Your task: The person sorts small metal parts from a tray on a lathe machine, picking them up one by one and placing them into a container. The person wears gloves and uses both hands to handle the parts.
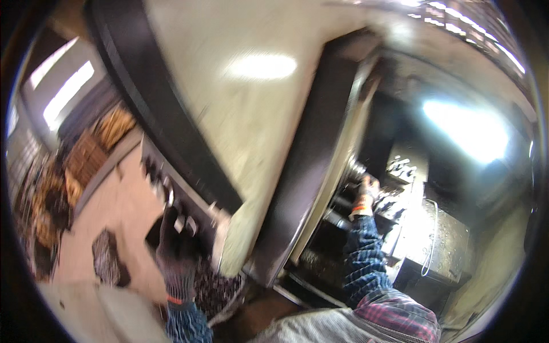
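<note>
My right hand, in a pale glove with an orange-banded cuff, reaches inside a machine tool that looks like a CNC lathe. Its fingers are at a shiny round metal part, perhaps the chuck; blur hides whether they grip it. Just right of that hand is a block of metal tooling. On the left, my left hand wears a dark knit glove. It is raised beside a dark ledge bearing small metal pieces. Whether it holds one is unclear.
Between my arms stands the machine's cream panel with dark edge strips. A container of small dark pieces sits low near my left forearm. A wrapped bundle lies on the floor; brown crates stand farther left. A wire loop hangs inside the machine.
</note>
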### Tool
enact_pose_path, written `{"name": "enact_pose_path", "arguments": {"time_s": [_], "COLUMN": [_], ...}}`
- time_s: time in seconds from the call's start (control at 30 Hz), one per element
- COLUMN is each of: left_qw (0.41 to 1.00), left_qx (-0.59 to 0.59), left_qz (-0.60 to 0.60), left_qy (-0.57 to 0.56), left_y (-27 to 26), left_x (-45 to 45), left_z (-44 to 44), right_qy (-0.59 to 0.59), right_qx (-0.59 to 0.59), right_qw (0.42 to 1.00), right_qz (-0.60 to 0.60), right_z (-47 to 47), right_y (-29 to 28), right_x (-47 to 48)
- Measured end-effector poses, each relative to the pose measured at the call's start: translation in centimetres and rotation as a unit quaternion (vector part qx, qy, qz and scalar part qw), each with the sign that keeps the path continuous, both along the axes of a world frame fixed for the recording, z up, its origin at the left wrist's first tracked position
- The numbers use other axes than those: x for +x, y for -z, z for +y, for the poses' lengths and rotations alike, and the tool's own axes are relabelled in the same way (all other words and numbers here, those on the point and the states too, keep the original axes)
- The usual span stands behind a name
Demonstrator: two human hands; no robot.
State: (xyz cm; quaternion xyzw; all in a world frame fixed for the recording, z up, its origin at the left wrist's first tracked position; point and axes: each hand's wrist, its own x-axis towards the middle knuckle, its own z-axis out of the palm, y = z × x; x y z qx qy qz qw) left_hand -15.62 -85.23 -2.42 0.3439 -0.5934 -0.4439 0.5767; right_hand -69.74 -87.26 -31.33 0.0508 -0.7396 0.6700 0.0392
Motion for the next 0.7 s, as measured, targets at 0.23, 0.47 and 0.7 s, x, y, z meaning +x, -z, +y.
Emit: {"name": "enact_pose_path", "arguments": {"time_s": [0.23,0.47,0.7], "left_qw": [0.987,0.866,0.922], "left_qx": [0.087,0.221,0.174], "left_qz": [0.127,0.398,0.308], "left_qy": [0.044,0.205,0.156], "left_y": [0.0,0.5,1.6], "left_x": [0.8,1.0,2.8], "left_z": [-2.8,-3.0,-3.6], "right_qy": [-0.007,-0.070,-0.022], "right_qx": [0.043,-0.089,-0.143], "right_qw": [0.999,0.986,0.976], "right_qz": [-0.014,-0.122,-0.165], "right_z": [0.7,-0.9,-1.7], "right_y": [-2.6,2.3,-0.7], "right_x": [2.6,-0.6,0.7]}}
